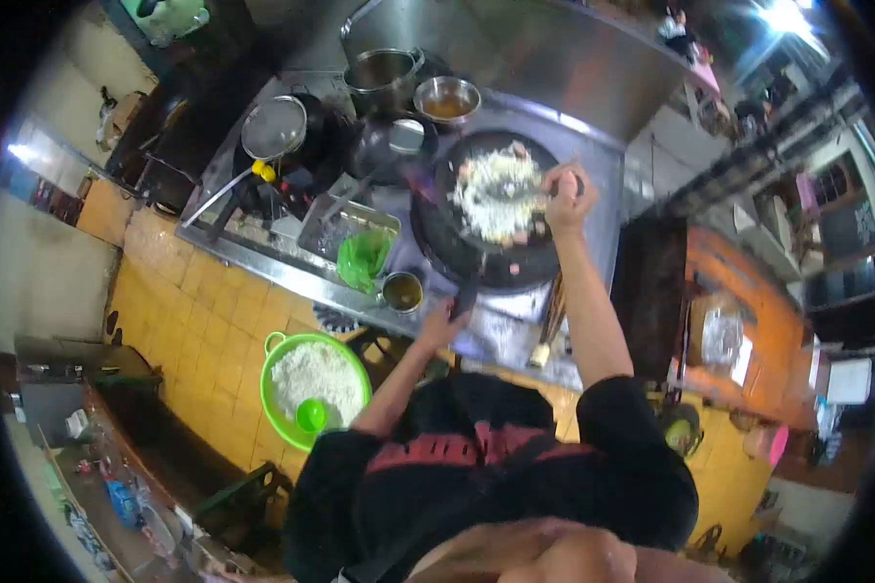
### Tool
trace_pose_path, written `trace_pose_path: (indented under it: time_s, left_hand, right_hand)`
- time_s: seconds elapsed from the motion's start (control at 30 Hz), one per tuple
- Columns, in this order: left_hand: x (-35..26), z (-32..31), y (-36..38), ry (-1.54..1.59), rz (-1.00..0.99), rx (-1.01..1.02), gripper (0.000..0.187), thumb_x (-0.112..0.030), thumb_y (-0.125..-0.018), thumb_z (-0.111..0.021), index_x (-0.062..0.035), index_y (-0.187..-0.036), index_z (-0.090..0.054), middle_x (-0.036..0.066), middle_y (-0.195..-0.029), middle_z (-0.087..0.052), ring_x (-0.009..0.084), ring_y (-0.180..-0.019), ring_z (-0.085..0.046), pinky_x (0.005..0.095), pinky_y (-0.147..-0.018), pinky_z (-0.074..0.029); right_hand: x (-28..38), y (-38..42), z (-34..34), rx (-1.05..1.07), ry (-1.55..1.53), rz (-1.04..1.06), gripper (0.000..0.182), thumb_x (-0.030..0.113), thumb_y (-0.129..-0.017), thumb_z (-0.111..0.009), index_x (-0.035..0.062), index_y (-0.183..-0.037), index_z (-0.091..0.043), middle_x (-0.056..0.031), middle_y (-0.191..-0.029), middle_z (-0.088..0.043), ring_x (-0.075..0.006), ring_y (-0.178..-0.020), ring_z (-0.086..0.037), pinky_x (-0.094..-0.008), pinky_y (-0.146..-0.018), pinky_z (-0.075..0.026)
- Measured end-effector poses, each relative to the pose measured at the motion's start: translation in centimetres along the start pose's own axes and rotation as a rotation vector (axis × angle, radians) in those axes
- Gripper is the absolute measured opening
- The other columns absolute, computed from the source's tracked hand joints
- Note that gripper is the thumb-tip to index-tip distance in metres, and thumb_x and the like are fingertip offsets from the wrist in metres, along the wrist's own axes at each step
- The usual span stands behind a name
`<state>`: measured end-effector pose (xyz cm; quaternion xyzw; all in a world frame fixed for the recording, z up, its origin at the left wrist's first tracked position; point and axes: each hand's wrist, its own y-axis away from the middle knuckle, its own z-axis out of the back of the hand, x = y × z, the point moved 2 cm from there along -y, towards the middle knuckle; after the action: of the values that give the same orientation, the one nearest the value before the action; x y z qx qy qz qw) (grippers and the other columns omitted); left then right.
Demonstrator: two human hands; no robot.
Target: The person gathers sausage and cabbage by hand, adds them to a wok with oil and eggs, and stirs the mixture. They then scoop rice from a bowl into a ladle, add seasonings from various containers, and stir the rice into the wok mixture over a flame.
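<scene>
A large black wok (437, 233) on the metal stove holds white rice (496, 199) mixed with small pinkish pieces. My right hand (569, 194) is closed round the handle of a ladle, whose bowl (508, 190) lies in the rice. At the wok's near edge my left hand (444, 324) is wrapped round the dark wok handle (465, 299). Just left of that hand stands a small metal cup (402, 291) with dark contents. A green plastic bag (363, 259) lies on a metal tray (386, 225) beyond the cup.
Behind the wok are a steel bowl of brownish liquid (447, 99) and a deep pot (383, 73). A round strainer (274, 127) rests at the back left. Below the stove's left edge is a green basin (270, 391) of rice with a green scoop (312, 416).
</scene>
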<state>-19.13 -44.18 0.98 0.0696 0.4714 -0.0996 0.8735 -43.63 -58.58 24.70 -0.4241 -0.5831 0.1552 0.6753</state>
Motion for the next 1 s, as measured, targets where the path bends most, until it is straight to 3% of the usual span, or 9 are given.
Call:
trace_pose_path:
  time_s: [0.1, 0.27, 0.33, 0.4, 0.47, 0.53, 0.67, 0.87, 1.0]
  left_hand:
    - [2.1, -2.9, -6.0, 0.149, 0.219, 0.249, 0.03, -0.026, -0.083, -0.066, -0.0005, -0.099, -0.06, 0.011, -0.085, -0.065, 0.018, -0.074, -0.064, 0.0312, -0.065, -0.05]
    - [-1.3, -2.5, -6.7, 0.956, 0.676, 0.563, 0.023, -0.02, -0.082, -0.067, -0.0003, -0.092, -0.062, 0.011, -0.086, -0.065, 0.0195, -0.074, -0.064, 0.0304, -0.067, -0.054]
    - [-2.4, -2.7, -6.6, 1.133, 0.795, 0.592, 0.019, -0.023, -0.088, -0.061, -0.0048, -0.082, -0.06, 0.007, -0.076, -0.062, 0.0174, -0.068, -0.062, 0.0302, -0.064, -0.053]
    - [-2.1, -2.7, -6.6, 1.121, 0.779, 0.71, 0.019, -0.021, -0.087, -0.062, -0.0065, -0.077, -0.057, 0.003, -0.066, -0.056, 0.015, -0.059, -0.058, 0.0294, -0.057, -0.052]
    - [-1.3, -6.6, -7.3, 0.87, 0.698, 0.388, 0.016, -0.019, -0.085, -0.063, -0.0075, -0.076, -0.057, 0.002, -0.062, -0.054, 0.0134, -0.053, -0.054, 0.0289, -0.051, -0.049]
    - [-13.2, -3.0, -3.6, 1.298, 0.876, 0.277, 0.011, -0.009, -0.084, -0.06, -0.0051, -0.075, -0.054, 0.003, -0.061, -0.054, 0.014, -0.051, -0.052, 0.029, -0.05, -0.046]
    - [-20.8, 3.4, -1.8, 1.628, 0.896, 0.643, 0.013, -0.008, -0.085, -0.061, -0.0023, -0.083, -0.05, 0.004, -0.067, -0.052, 0.0133, -0.06, -0.054, 0.0268, -0.058, -0.048]
    - [-9.2, -0.8, -1.1, 1.067, 0.731, 0.441, 0.016, -0.017, -0.086, -0.06, -0.0043, -0.076, -0.055, 0.007, -0.065, -0.056, 0.0162, -0.055, -0.056, 0.0284, -0.052, -0.047]
    - [-19.1, 2.0, 5.4, 1.155, 0.858, 0.585, 0.014, -0.014, -0.083, -0.059, -0.0024, -0.076, -0.057, 0.01, -0.064, -0.058, 0.0185, -0.054, -0.057, 0.033, -0.052, -0.049]
  right_hand:
    - [2.5, 4.0, 2.0, 0.142, 0.278, -0.351, 0.021, 0.019, -0.091, -0.05, 0.0005, -0.096, -0.06, -0.0153, -0.096, -0.061, -0.0184, -0.078, -0.062, -0.0286, -0.06, -0.05]
    - [2.4, 16.5, 4.3, -0.011, -0.509, -1.588, 0.028, 0.014, -0.089, -0.051, 0.004, -0.115, -0.051, -0.0123, -0.103, -0.056, -0.0172, -0.069, -0.06, -0.0281, -0.045, -0.046]
    - [1.6, 18.6, 5.2, 0.239, -0.14, -1.582, 0.031, 0.013, -0.09, -0.05, 0.0055, -0.119, -0.048, -0.0155, -0.098, -0.058, -0.0167, -0.071, -0.061, -0.0273, -0.042, -0.043]
    - [1.7, 18.4, 7.9, 0.731, 0.456, -1.217, 0.045, 0.014, -0.086, -0.05, 0.0062, -0.129, -0.039, -0.0244, -0.098, -0.06, -0.0316, -0.082, -0.063, -0.0402, -0.065, -0.048]
    - [7.1, 13.4, 9.9, 0.976, 0.895, -1.044, 0.055, 0.012, -0.082, -0.048, 0.013, -0.136, -0.034, -0.0291, -0.099, -0.06, -0.043, -0.094, -0.06, -0.0481, -0.081, -0.048]
    - [12.5, 9.9, 11.3, 1.18, 1.165, -0.842, 0.063, 0.01, -0.079, -0.051, 0.0205, -0.139, -0.034, -0.0278, -0.096, -0.061, -0.0428, -0.093, -0.06, -0.0507, -0.08, -0.048]
    - [16.8, 7.7, 11.6, 1.239, 1.116, -0.836, 0.06, 0.01, -0.079, -0.053, 0.0201, -0.137, -0.039, -0.0241, -0.092, -0.061, -0.0413, -0.093, -0.059, -0.0495, -0.08, -0.048]
    - [17.8, 10.5, 12.1, 1.193, 0.986, -0.755, 0.059, 0.006, -0.078, -0.052, 0.0128, -0.135, -0.04, -0.0243, -0.086, -0.062, -0.043, -0.085, -0.06, -0.0489, -0.076, -0.049]
    - [16.0, 13.1, 11.8, 1.131, 1.23, -0.743, 0.06, 0.004, -0.082, -0.05, 0.012, -0.138, -0.035, -0.0262, -0.086, -0.062, -0.0406, -0.08, -0.064, -0.0482, -0.073, -0.052]
